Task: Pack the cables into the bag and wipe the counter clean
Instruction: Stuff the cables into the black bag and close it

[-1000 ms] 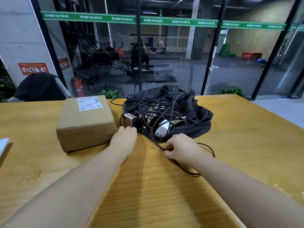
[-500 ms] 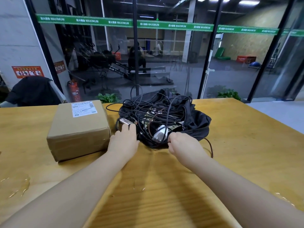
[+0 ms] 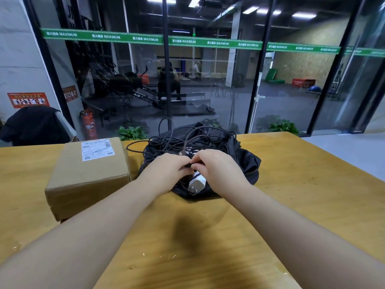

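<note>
Both hands are meeting over the black bag [image 3: 248,163]: the left hand [image 3: 166,171] and right hand [image 3: 216,167] are pinching the cables [image 3: 179,140] heaped on it. Loops are spilling out, so packing looks unfinished, and the tabletop [image 3: 302,195] is awaiting wiping.

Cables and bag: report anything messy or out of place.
The cables are a tangled heap, with loops poking above the black bag and one trailing onto the counter toward the cardboard box. Both hands, left hand and right hand, pinch a cable.
</note>
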`<state>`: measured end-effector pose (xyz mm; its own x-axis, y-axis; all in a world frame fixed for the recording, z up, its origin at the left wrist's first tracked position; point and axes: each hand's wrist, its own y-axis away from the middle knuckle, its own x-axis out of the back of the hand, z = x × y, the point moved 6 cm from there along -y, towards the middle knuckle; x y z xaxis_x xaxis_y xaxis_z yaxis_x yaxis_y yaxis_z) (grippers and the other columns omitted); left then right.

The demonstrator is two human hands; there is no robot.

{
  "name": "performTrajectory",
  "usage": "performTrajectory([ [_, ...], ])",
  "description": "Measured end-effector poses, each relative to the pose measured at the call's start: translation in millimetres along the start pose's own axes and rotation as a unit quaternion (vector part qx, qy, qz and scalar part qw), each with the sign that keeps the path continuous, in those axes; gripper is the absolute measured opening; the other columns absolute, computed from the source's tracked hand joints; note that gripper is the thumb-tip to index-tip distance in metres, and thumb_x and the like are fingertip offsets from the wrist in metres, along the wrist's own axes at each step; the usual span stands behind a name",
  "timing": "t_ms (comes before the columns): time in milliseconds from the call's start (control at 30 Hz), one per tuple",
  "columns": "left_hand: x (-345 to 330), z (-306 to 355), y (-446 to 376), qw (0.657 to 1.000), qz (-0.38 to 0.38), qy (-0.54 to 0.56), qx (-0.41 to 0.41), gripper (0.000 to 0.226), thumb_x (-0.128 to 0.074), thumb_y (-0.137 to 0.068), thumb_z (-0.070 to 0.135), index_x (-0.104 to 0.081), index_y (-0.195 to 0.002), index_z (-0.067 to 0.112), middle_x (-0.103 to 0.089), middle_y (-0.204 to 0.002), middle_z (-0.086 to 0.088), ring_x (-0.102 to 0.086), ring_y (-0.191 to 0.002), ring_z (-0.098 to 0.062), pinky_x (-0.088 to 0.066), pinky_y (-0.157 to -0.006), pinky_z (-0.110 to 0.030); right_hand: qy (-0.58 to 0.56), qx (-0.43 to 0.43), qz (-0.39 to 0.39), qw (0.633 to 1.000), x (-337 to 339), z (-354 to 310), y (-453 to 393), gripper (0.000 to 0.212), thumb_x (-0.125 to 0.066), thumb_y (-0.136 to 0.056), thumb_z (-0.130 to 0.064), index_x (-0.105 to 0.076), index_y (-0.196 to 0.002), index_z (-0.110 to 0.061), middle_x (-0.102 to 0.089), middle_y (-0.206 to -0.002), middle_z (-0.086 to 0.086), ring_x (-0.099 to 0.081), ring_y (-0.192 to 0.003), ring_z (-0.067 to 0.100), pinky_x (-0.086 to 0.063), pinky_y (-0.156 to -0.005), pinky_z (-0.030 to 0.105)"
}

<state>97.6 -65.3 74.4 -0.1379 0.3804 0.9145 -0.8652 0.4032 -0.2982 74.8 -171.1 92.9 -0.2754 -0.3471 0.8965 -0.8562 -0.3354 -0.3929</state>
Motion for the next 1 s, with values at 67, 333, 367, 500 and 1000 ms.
performTrajectory([
  [67,4,-3,-4,0.999,0.020,-0.003,0.032,0.016,-0.051,-0.094,0.030,-0.064,-0.086,0.025,-0.065,-0.075,0.007,-0.058,-0.074,-0.013,-0.043,-0.065,-0.028,-0.049,-0.002,0.042,0.998,7,6,3,0.026,-0.050,-0.095,-0.033,-0.067,-0.105,-0.015,-0.067,-0.097,-0.001,-0.059,-0.093,0.017,-0.046,-0.080,0.030],
  [333,3,-22,-21,0.957,0.072,0.199,0.200,0.018,-0.053,-0.094,0.013,-0.068,-0.085,0.013,-0.062,-0.063,-0.001,-0.063,-0.056,-0.018,-0.053,-0.052,-0.020,-0.018,-0.286,0.006,0.958,-16,120,-3,0.045,-0.059,-0.086,-0.048,-0.051,-0.116,-0.015,-0.057,-0.116,0.009,-0.056,-0.103,0.029,-0.047,-0.080,0.036],
  [367,1,-23,-22,0.941,0.079,0.241,0.223,0.018,-0.052,-0.093,0.009,-0.067,-0.083,0.013,-0.063,-0.065,-0.003,-0.066,-0.058,-0.020,-0.058,-0.057,-0.027,-0.003,-0.304,-0.022,0.952,-25,126,-3,0.056,-0.060,-0.083,-0.053,-0.047,-0.119,-0.011,-0.056,-0.116,0.012,-0.055,-0.107,0.033,-0.047,-0.081,0.037],
  [500,0,-28,-30,0.871,0.131,0.391,0.267,0.023,-0.047,-0.092,-0.003,-0.066,-0.086,0.010,-0.064,-0.068,-0.010,-0.068,-0.048,-0.015,-0.058,-0.050,-0.024,0.035,-0.299,-0.064,0.952,-43,131,-8,0.029,-0.055,-0.091,-0.033,-0.046,-0.086,-0.005,-0.052,-0.071,0.006,-0.064,-0.094,0.033,-0.039,-0.059,0.029],
  [1000,-20,24,-50,0.982,-0.022,0.150,0.114,0.094,-0.058,-0.074,0.067,-0.025,-0.147,0.020,-0.030,-0.145,0.001,-0.038,-0.131,-0.019,-0.033,-0.102,-0.031,-0.249,-0.333,0.041,0.909,-1,137,26,0.033,-0.045,-0.091,-0.020,-0.029,-0.063,-0.016,-0.034,-0.058,0.001,-0.059,-0.050,0.021,-0.029,-0.033,0.019],
])
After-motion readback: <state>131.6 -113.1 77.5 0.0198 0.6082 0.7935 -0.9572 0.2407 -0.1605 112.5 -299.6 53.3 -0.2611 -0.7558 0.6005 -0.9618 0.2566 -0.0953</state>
